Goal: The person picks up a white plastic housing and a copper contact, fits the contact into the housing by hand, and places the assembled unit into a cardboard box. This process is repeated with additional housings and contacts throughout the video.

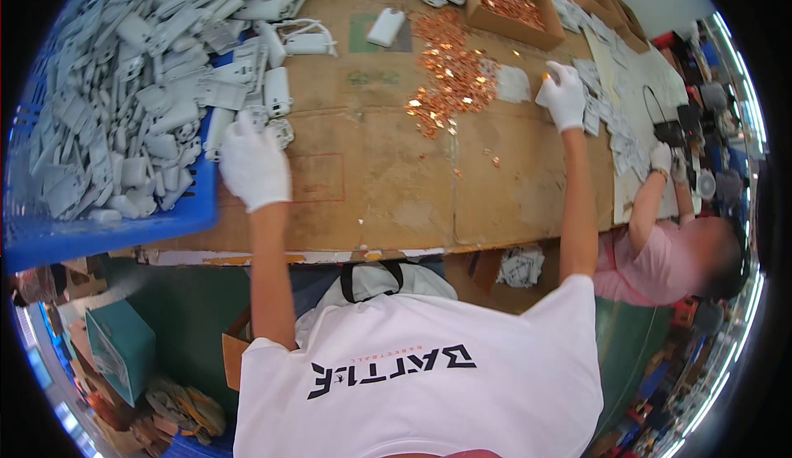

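My left hand [254,165], in a white glove, is at the right edge of a blue plastic crate [165,231]. Its fingers close on a white plastic casing [217,132] at the side of the heap, though the grip is partly hidden. Over the right part of the table, my gloved right hand [564,99] has its fingers drawn together. A small copper-coloured piece [545,76] shows at its fingertips. Left of that hand lies a loose pile of copper-coloured metal pieces [450,70], with a small whitish translucent sheet [513,84] beside it.
White casings [124,87] heap high in the crate. A cardboard box [516,33] of copper pieces stands at the far side. One casing [385,27] lies alone on the cardboard-covered table [371,186]. More casings [615,120] line the right, where a co-worker in pink [643,264] works.
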The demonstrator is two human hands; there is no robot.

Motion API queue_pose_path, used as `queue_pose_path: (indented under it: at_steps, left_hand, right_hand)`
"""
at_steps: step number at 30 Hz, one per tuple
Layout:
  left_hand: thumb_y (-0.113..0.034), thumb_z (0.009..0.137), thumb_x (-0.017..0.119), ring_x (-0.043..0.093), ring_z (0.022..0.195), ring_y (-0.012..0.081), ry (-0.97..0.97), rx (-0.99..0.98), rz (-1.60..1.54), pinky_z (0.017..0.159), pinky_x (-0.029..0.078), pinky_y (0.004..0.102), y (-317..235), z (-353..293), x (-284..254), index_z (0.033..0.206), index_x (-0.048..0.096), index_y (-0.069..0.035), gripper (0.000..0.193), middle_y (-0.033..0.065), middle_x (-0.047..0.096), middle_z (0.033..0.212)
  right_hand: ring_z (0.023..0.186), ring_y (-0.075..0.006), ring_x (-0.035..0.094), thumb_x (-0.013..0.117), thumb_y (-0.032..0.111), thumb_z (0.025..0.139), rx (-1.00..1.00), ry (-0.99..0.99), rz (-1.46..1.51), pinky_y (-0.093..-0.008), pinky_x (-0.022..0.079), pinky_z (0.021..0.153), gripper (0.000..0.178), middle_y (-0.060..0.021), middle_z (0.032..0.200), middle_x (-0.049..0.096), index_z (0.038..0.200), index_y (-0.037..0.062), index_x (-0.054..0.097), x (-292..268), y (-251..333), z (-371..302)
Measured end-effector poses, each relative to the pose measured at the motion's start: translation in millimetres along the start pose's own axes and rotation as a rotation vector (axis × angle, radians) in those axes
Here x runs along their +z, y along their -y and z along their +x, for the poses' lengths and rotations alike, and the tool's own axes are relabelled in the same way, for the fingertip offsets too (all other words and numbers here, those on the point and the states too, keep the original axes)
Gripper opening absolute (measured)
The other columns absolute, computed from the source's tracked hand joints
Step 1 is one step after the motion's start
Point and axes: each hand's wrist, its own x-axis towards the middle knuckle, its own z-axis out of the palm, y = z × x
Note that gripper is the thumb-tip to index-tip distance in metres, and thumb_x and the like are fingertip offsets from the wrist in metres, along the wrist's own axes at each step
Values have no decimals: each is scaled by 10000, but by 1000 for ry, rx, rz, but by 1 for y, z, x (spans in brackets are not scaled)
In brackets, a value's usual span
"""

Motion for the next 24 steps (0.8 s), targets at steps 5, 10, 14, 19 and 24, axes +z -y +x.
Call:
queue_pose_path:
  at_steps: [5, 10, 14, 19, 24]
  left_hand:
    - [-356, 879, 698, 637, 1052, 338, 246, -148, 58, 833, 523, 456, 44, 11, 17, 1296, 556, -75, 522, 200, 649, 1106]
    - [-294, 939, 651, 590, 1188, 348, 169, -176, -386, 999, 455, 409, 38, 6, 2, 1361, 510, -26, 520, 209, 617, 1291]
    - [-246, 1001, 582, 626, 989, 201, 499, -385, -1249, 843, 503, 329, 54, -21, 6, 1418, 480, -74, 463, 95, 635, 1213]
    - [-93, 880, 683, 586, 724, 152, 949, -574, -1897, 606, 523, 303, -2, -72, -40, 1565, 256, -126, 808, 102, 562, 1075]
    - [23, 805, 590, 675, 998, 246, 796, -252, -1546, 955, 510, 339, -29, -105, -32, 1355, 493, -76, 566, 135, 627, 1207]
  right_hand:
    - [897, -319, 645, 652, 26, 705, -433, -31, 17, -432, 512, 814, 257, -86, 984, 714, 935, 111, 728, -24, 83, -5]
    - [968, -233, 647, 651, 38, 763, -717, 245, 284, -336, 547, 816, 244, -36, 1034, 658, 996, 109, 673, -3, 162, -76]
    - [966, -228, 635, 615, 35, 787, -888, 340, 272, -327, 550, 798, 195, -39, 1018, 633, 971, 94, 640, 7, 157, -75]
    - [924, -254, 629, 617, 33, 790, -865, 477, 156, -361, 547, 776, 140, -63, 955, 610, 919, 86, 620, 4, 156, -69]
    - [907, -320, 632, 662, 11, 783, -622, 707, 85, -413, 540, 773, 130, -104, 924, 616, 887, 82, 627, 1, 173, -57]
